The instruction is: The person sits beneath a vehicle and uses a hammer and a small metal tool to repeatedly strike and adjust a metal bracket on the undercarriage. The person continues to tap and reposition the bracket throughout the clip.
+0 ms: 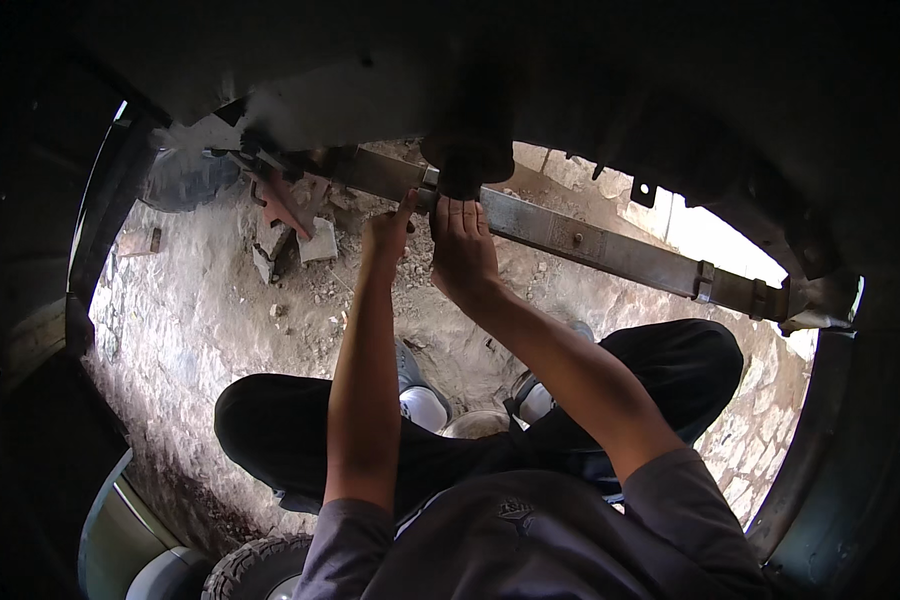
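A long grey metal leaf spring (585,243) runs across beyond my knees, with a metal band (705,281) round its right part. Over its middle hangs a dark cylindrical part (461,165) in shadow. My left hand (388,230) is at the near edge of the spring, one finger pointing up along it and the others curled; what they hold, if anything, is hidden. Beside it, my right hand (462,250) lies back upward, its fingers side by side and stretched against the spring just below the dark part. The fingertips are lost in shadow.
Dark vehicle bodywork (720,80) arches over and around me. A reddish metal stand (283,205) is beyond the spring's left part, near pale stone blocks (318,241). Rubble and dusty ground (200,300) spread below. A knobbly tyre (255,570) lies at the lower left.
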Demonstrator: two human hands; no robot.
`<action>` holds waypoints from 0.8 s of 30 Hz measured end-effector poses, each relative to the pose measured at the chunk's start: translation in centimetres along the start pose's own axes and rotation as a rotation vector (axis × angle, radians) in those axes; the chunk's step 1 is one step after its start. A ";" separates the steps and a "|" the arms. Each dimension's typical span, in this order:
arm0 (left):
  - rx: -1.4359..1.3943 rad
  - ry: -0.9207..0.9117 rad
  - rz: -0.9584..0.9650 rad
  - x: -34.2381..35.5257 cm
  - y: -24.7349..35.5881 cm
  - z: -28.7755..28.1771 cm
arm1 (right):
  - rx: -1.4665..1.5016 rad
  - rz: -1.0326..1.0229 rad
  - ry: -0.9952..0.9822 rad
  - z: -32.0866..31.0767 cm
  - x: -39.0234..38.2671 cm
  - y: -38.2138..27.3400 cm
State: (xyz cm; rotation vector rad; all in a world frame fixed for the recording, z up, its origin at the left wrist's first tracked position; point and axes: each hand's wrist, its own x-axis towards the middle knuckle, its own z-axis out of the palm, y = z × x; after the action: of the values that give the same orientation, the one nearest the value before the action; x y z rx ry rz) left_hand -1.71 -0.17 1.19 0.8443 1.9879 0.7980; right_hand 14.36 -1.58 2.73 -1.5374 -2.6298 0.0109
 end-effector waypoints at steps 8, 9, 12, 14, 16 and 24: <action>0.106 -0.022 0.026 1.1 -0.2 0.5 | 0.095 0.055 0.128 1.3 1.4 0.0; 0.077 -0.026 0.019 1.3 -0.7 0.4 | 0.037 -0.001 0.232 1.7 -0.1 -0.2; -0.004 -0.025 -0.020 1.4 -1.2 0.7 | 0.055 0.003 0.239 2.1 1.4 0.6; -0.053 -0.010 -0.007 1.1 -1.1 1.2 | 0.154 0.045 0.168 0.6 2.2 0.6; -0.042 0.012 0.038 1.1 -0.7 0.9 | 0.311 0.096 0.044 -2.1 2.6 0.3; 0.005 -0.002 0.048 1.1 0.4 0.6 | 0.129 0.075 0.043 -1.8 2.8 1.3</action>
State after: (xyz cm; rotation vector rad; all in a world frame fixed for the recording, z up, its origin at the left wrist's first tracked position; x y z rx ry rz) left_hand -1.57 1.05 0.73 0.8981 1.9748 0.8192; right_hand 14.29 1.42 4.69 -1.5735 -2.4842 0.1481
